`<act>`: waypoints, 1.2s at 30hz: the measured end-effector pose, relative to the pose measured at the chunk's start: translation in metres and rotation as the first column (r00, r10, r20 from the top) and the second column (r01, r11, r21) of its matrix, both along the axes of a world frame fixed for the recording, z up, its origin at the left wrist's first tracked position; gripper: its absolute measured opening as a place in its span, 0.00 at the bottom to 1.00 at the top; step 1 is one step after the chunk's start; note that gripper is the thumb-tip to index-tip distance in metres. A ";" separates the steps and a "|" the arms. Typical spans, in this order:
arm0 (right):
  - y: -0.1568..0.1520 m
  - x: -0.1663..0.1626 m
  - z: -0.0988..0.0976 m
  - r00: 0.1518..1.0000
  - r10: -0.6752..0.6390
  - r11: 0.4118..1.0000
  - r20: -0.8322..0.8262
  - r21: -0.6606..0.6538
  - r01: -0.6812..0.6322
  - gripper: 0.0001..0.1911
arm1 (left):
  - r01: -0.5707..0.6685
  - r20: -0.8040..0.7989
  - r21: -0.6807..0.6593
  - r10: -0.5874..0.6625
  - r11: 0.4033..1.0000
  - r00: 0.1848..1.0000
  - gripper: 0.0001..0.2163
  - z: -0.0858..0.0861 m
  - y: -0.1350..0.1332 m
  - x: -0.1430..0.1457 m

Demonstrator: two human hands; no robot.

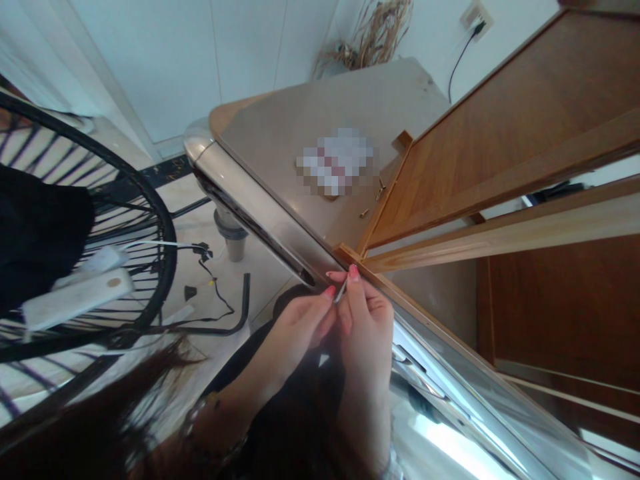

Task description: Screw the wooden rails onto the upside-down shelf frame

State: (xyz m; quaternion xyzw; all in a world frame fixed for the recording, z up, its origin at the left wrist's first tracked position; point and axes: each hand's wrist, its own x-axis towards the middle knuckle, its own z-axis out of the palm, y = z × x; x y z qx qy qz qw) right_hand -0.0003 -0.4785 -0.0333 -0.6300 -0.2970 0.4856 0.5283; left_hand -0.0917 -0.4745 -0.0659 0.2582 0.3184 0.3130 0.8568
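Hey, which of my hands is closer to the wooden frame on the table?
Your right hand. Its fingertips are beside the near edge of the wooden frame, though contact is unclear. Your left hand is to their left, farther from the frame.

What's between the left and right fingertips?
A thin, pale piece, slanting between the left hand and right hand, in the head view. Which hands grip it is unclear.
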 end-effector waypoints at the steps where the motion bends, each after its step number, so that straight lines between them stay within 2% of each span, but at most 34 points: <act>1: 0.000 0.001 0.001 1.000 0.003 1.000 0.015 -0.004 -0.003 0.19 | 0.012 0.055 -0.043 -0.009 0.999 0.998 0.25 0.001 0.000 0.001; 4: 0.001 0.004 0.004 0.994 0.042 0.999 0.104 -0.029 -0.039 0.20 | 0.035 0.174 -0.149 -0.008 0.988 0.985 0.24 0.004 0.001 0.001; 7: 0.001 0.007 0.010 0.968 0.093 0.994 0.234 -0.072 -0.078 0.22 | 0.011 0.123 -0.152 0.008 0.988 0.992 0.24 0.004 0.001 0.001; 10: -0.002 0.008 0.015 0.930 0.081 0.995 0.359 -0.087 -0.053 0.21 | -0.052 -0.063 0.019 0.053 0.998 0.997 0.24 0.007 0.004 -0.001; 13: -0.005 0.007 0.017 0.904 0.067 0.996 0.421 -0.087 -0.034 0.19 | -0.048 -0.281 0.317 0.143 0.947 0.949 0.24 0.016 0.009 -0.007; 16: -0.006 0.004 0.017 0.914 0.083 0.995 0.397 -0.088 -0.052 0.20 | 0.060 -0.466 0.554 0.249 0.830 0.849 0.23 0.025 0.015 -0.013; 18: -0.005 0.003 0.015 0.937 0.087 0.995 0.338 -0.079 -0.064 0.20 | 0.161 -0.542 0.700 0.371 0.696 0.754 0.21 0.028 0.017 -0.016; 21: -0.003 0.002 0.010 0.977 0.066 0.997 0.201 -0.052 -0.056 0.20 | 0.297 -0.519 0.850 0.597 0.435 0.612 0.17 0.027 0.019 -0.017; 22: -0.003 0.002 0.008 0.987 0.053 0.998 0.152 -0.040 -0.048 0.20 | 0.321 -0.488 0.873 0.653 0.368 0.579 0.16 0.025 0.019 -0.017; 24: -0.003 0.000 0.004 0.997 0.027 0.999 0.070 -0.022 -0.025 0.20 | 0.343 -0.441 0.893 0.717 0.292 0.540 0.15 0.020 0.018 -0.014; 29: -0.004 -0.003 -0.002 0.999 -0.005 1.000 -0.045 -0.016 0.004 0.19 | 0.332 -0.354 0.922 0.776 0.197 0.522 0.13 0.006 0.017 -0.010; 33: -0.004 0.001 -0.005 1.000 0.013 1.000 -0.023 -0.006 -0.014 0.20 | 0.389 -0.260 0.921 0.761 0.011 0.594 0.13 0.004 0.027 -0.014; 36: -0.003 0.005 -0.005 0.999 0.031 0.999 -0.034 0.017 -0.031 0.21 | 0.495 -0.289 0.861 0.690 -0.116 0.664 0.10 0.011 0.039 -0.023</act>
